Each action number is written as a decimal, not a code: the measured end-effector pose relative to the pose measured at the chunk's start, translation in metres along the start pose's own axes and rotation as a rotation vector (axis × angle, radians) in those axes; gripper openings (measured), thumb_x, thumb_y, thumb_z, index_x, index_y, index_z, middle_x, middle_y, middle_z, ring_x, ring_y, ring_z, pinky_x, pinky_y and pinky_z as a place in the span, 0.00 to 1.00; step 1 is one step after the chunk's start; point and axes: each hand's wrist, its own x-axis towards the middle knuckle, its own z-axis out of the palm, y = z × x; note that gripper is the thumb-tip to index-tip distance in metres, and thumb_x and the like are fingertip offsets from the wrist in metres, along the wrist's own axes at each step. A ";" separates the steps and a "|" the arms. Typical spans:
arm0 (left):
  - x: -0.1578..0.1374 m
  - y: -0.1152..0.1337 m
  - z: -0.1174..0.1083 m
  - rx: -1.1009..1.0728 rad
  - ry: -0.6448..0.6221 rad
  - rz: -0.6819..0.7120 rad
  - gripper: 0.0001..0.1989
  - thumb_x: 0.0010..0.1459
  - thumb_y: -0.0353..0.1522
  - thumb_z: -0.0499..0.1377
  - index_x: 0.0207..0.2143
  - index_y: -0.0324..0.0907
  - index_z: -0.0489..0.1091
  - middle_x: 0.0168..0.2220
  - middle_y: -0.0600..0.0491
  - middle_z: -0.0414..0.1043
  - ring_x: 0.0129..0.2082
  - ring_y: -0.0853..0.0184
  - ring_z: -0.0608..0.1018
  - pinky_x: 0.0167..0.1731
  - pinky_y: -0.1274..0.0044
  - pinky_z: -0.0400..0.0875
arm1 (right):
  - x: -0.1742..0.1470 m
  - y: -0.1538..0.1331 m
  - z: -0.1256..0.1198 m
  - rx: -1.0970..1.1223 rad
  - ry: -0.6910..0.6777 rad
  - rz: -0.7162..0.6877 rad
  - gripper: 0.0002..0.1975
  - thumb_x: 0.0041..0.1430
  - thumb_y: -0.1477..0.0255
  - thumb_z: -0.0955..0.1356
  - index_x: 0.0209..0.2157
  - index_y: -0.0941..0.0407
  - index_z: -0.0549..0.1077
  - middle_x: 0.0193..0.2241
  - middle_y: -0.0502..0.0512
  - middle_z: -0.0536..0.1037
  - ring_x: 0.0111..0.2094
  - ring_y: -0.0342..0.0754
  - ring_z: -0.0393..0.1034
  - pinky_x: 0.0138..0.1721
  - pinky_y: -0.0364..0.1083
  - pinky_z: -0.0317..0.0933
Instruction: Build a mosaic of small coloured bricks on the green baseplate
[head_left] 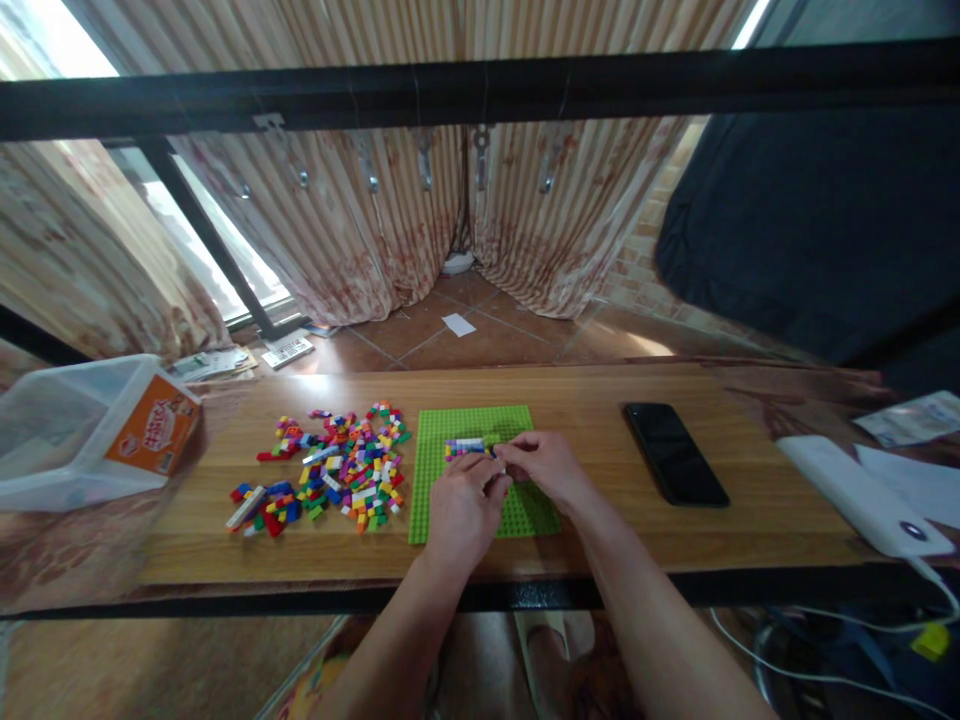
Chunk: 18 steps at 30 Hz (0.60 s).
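A green studded baseplate (433, 425) lies on the wooden board. Near its middle is a small cluster of coloured toy bricks (466, 445), with white, purple and yellow showing. Over the front of this cluster, my left hand (466, 500) bends with its fingers closed, the thumb close to the index finger. My right hand (541, 462) comes in from the right, its fingertips pinched together at the cluster's right end. The two hands nearly meet there. Whatever sits between the fingertips of either hand is too small and covered to make out.
Left of the baseplate spreads a pile of loose bricks (360, 460). A clear plastic box (75, 430) with an orange label stands at the far left. To the right lie a black phone (673, 453) and a white device (862, 495) with a cable. A dark bar (480, 90) crosses overhead.
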 end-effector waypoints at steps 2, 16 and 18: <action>0.000 0.001 -0.001 -0.008 -0.008 -0.008 0.06 0.56 0.26 0.61 0.34 0.45 0.76 0.37 0.54 0.78 0.39 0.66 0.77 0.43 0.72 0.72 | 0.001 0.002 0.001 0.012 0.011 0.009 0.19 0.41 0.55 0.74 0.21 0.59 0.75 0.14 0.49 0.71 0.16 0.40 0.61 0.20 0.41 0.56; 0.003 0.001 -0.004 -0.086 -0.027 -0.048 0.06 0.54 0.25 0.62 0.31 0.44 0.76 0.37 0.53 0.78 0.40 0.67 0.77 0.44 0.73 0.72 | -0.007 -0.006 0.005 -0.047 0.062 0.119 0.17 0.43 0.57 0.74 0.20 0.57 0.74 0.13 0.49 0.72 0.15 0.41 0.64 0.15 0.39 0.57; 0.003 0.002 -0.008 -0.105 -0.056 -0.038 0.06 0.56 0.26 0.60 0.32 0.44 0.76 0.37 0.53 0.77 0.38 0.68 0.77 0.42 0.75 0.72 | -0.008 -0.006 0.004 0.001 0.035 0.124 0.18 0.44 0.56 0.74 0.21 0.57 0.73 0.14 0.50 0.72 0.15 0.40 0.65 0.16 0.38 0.58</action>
